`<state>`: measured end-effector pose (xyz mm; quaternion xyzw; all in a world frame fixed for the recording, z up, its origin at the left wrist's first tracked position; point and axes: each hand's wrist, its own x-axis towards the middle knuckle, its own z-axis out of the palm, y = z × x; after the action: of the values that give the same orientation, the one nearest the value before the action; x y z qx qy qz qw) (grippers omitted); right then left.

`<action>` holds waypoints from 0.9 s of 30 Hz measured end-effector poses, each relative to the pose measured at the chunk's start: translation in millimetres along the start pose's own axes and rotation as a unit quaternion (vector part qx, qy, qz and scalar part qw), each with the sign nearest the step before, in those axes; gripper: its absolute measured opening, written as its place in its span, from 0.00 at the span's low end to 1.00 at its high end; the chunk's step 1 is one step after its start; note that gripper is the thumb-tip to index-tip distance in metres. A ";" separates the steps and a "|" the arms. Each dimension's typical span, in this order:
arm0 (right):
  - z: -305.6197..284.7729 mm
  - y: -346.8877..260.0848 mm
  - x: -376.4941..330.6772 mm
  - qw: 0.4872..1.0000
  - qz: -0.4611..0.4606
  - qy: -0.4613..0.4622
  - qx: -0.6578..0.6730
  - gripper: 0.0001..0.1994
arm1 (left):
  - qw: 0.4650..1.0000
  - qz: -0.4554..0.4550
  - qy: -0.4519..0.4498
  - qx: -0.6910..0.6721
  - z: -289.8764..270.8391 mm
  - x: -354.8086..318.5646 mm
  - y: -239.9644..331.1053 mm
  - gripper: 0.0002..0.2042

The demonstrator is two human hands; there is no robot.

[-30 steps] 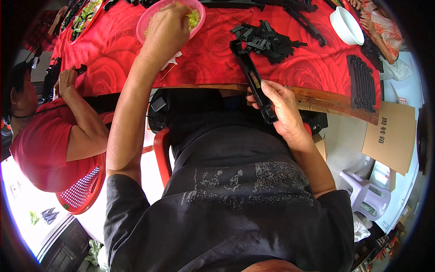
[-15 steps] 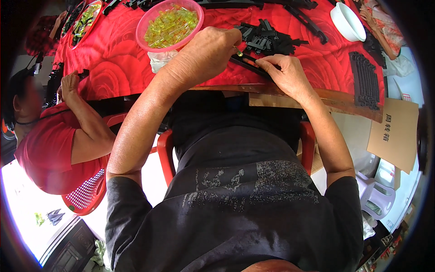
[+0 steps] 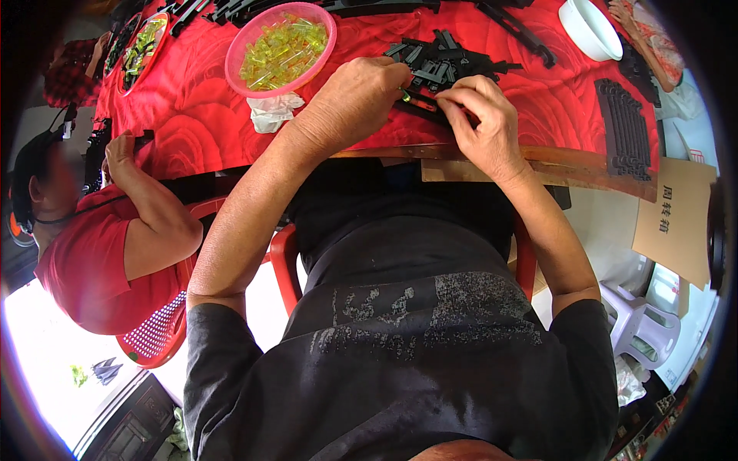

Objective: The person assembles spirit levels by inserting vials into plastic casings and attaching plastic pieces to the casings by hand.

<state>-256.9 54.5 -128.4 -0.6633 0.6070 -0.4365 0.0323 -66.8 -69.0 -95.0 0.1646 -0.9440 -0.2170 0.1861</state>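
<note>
the person's left hand (image 3: 357,91) curls over the left end of a long black holder (image 3: 419,104), its fingertips turned away by a small yellow-green piece (image 3: 406,96), so whether they grip it cannot be made out. the right hand (image 3: 486,127), fingers bent and thumb and forefinger close together, holds the holder's other end above the near edge of the red cloth (image 3: 207,131). the two hands block the view of both ends, leaving only the middle showing. at far left, a co-worker in red (image 3: 92,261) raises a hand near a small black piece (image 3: 144,138). a pink bowl (image 3: 233,60) of yellow-green tubes (image 3: 280,54) stands beyond the left forearm, a crumpled white tissue (image 3: 273,113) just below it. a heap of black pieces (image 3: 442,58) lies right behind the hands. farther right are a white basin (image 3: 590,31), a row of black parts (image 3: 621,131), a lilac stool (image 3: 649,330) and brown cardboard (image 3: 676,223).
</note>
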 end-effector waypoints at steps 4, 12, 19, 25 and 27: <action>-4.1 -0.3 -7.9 0.996 -0.082 -0.032 -0.022 0.08 | 1.000 -0.007 -0.005 0.001 1.6 1.0 -1.0 0.06; -1.4 7.5 -13.1 0.990 -0.104 -0.072 -0.062 0.12 | 0.999 0.015 0.005 0.042 11.0 5.3 -1.6 0.04; 1.1 11.0 -15.7 0.991 -0.105 -0.065 -0.058 0.12 | 0.999 -0.007 -0.027 0.027 10.2 6.8 -2.5 0.07; 1.0 11.5 -15.9 0.990 -0.106 -0.069 -0.058 0.12 | 0.998 0.009 -0.034 0.043 9.0 7.7 -1.5 0.08; 1.1 11.2 -15.7 0.990 -0.104 -0.072 -0.057 0.12 | 0.999 0.017 -0.019 0.038 8.9 7.6 0.5 0.05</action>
<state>-263.1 64.2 -144.0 -0.7533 0.5548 -0.3531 -0.0076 -77.3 -68.5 -100.1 0.1510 -0.9577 -0.1807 0.1652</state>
